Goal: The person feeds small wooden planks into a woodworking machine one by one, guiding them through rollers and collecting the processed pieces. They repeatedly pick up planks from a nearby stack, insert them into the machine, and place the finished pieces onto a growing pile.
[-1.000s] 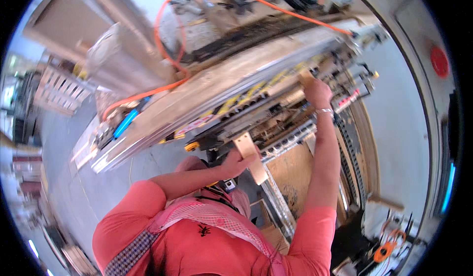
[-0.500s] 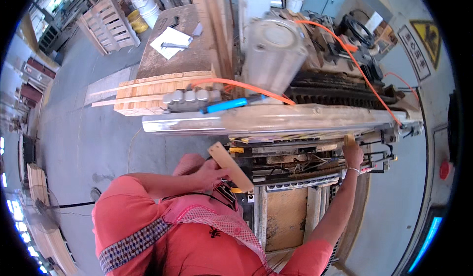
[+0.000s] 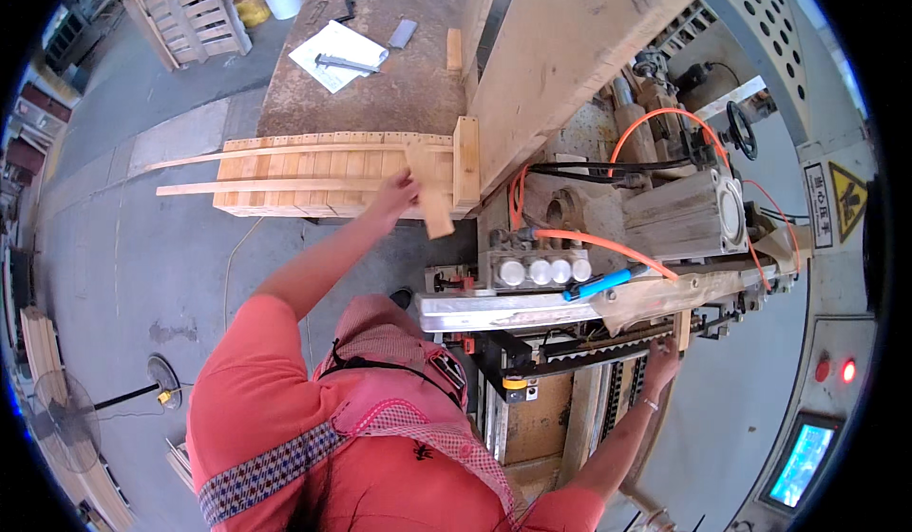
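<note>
My left hand (image 3: 397,193) reaches out over the rows of stacked boards and grips a short, flat wooden board (image 3: 433,199), which hangs tilted in front of an upright wooden block (image 3: 465,161). Below that board, the stacked wooden boards (image 3: 313,142) lie side by side, and two long thin strips (image 3: 275,186) rest across them. Off to the right, my right hand (image 3: 662,363) is at the end of the machine with its fingers around the lower end of a pale wooden piece (image 3: 683,329). The upper part of that piece goes under the machine's metal beam (image 3: 513,313).
A brown worktable (image 3: 399,90) carries paper and a caliper (image 3: 347,64). On the machine are round silver knobs (image 3: 541,271), a blue pen-like tool (image 3: 603,282), orange hoses (image 3: 608,247) and a cylinder (image 3: 684,214). A large wooden panel (image 3: 579,57) leans behind; a lit screen (image 3: 803,463) stands right.
The view has swung left. My left hand has carried its board from near my body out to the stacked boards. My right hand stays at the wooden piece at the machine's end.
</note>
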The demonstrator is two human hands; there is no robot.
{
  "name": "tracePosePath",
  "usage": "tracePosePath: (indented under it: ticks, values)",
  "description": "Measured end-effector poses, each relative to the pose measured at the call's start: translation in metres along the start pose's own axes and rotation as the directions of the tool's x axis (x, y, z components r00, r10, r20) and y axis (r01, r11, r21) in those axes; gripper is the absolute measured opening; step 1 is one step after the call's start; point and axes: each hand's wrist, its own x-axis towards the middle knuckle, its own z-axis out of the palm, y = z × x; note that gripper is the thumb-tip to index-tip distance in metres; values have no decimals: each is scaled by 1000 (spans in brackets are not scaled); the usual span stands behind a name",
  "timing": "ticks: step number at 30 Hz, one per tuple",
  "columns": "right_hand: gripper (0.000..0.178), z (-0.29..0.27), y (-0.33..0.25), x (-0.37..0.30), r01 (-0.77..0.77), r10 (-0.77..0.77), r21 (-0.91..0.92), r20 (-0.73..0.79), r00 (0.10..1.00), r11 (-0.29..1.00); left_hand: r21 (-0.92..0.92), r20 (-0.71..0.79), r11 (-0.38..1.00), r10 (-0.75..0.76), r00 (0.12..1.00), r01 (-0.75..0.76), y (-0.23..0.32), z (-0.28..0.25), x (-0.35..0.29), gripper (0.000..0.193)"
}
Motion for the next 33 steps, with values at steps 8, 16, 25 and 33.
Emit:
tracePosePath:
  ticks: [8, 16, 25, 33]
  values:
    - [20, -35, -6, -163, -121, 112, 97, 100, 989, 988, -20, 69, 999, -28, 997, 30, -10, 32, 105, 39]
    - [11, -27, 29, -284, -181, 157, 164, 147, 977, 970, 92, 32, 995, -34, 999, 31, -36, 37, 129, 41]
    - [7, 11, 30, -347, -271, 247, 221, 133, 960, 937, 173, 6, 985, -10, 1000, 8, -24, 38, 127, 54]
    - [15, 0, -165, -307, -536, 91, 521, 655, 750, 664, 653, 101, 669, 388, 916, -355, -42, 10, 170, 55]
